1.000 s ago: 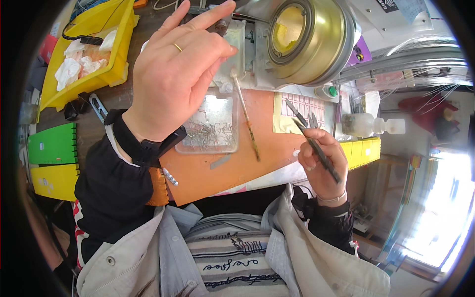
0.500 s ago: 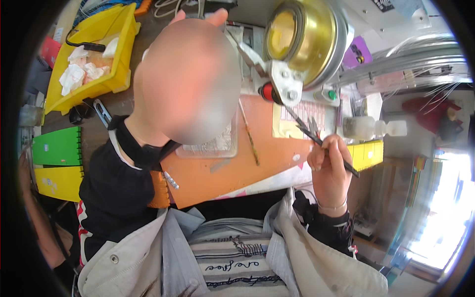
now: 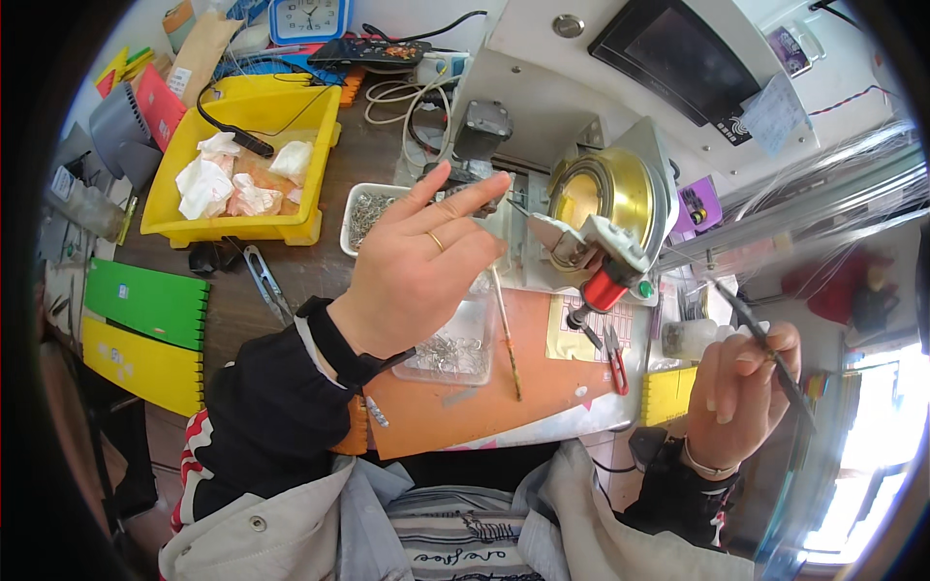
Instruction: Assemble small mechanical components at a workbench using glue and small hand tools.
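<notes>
Along the desk's (image 3: 329, 174) near edge lies an orange mat (image 3: 426, 418), bearing a clear tray (image 3: 441, 377) of wire pieces (image 3: 446, 352). Toward the far left corner: a yellow bin (image 3: 242, 230) of crumpled tissues (image 3: 205, 189). At the far edge: a blue clock (image 3: 310, 19). Far right: a machine's brass-coloured drum (image 3: 635, 198). Left hand (image 3: 417, 266) above the clear tray, fingers extended — whether it pinches anything cannot be told. Right hand (image 3: 736, 397) grasps a slim dark tool (image 3: 792, 383) beyond the right edge — bright window (image 3: 872, 426) behind.
</notes>
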Available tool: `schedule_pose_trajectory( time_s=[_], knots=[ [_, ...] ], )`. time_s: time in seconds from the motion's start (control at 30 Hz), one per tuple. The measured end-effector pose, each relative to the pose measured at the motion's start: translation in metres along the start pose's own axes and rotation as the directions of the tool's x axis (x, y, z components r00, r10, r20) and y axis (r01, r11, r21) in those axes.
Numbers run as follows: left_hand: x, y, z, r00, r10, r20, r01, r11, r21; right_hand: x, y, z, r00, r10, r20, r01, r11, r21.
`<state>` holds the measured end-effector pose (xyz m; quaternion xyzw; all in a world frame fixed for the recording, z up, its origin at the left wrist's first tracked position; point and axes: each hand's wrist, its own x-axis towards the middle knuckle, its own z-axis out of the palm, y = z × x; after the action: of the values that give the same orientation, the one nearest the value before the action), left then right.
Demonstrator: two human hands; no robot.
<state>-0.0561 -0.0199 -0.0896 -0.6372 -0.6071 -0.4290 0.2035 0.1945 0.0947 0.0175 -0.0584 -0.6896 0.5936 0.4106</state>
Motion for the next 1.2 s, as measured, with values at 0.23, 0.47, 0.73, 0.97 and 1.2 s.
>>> schedule_pose_trajectory(
  time_s=[0.23,0.47,0.73,0.97,1.2],
  knots=[
    [0.002,-0.003,0.001,1.000,0.005,0.001,-0.005,0.998,-0.064,0.019,0.010,0.036,0.984,-0.173,0.045,0.178,0.951,-0.252],
    [0.001,-0.004,0.002,1.000,-0.016,-0.001,0.016,0.994,-0.105,0.043,0.007,0.041,0.964,-0.171,0.201,0.260,0.751,-0.607],
    [0.003,-0.003,0.004,1.000,-0.003,-0.013,0.001,0.994,-0.107,-0.020,-0.004,-0.007,0.990,0.125,-0.058,-0.131,0.725,-0.676],
    [-0.002,-0.003,-0.002,1.000,-0.026,0.007,0.026,0.996,-0.091,-0.054,-0.058,-0.042,0.993,0.107,-0.038,-0.096,0.601,-0.793],
    [0.002,-0.003,0.008,1.000,0.011,-0.007,-0.011,0.993,-0.121,-0.039,-0.102,-0.042,0.991,-0.132,0.038,0.119,0.683,-0.721]
  ],
)
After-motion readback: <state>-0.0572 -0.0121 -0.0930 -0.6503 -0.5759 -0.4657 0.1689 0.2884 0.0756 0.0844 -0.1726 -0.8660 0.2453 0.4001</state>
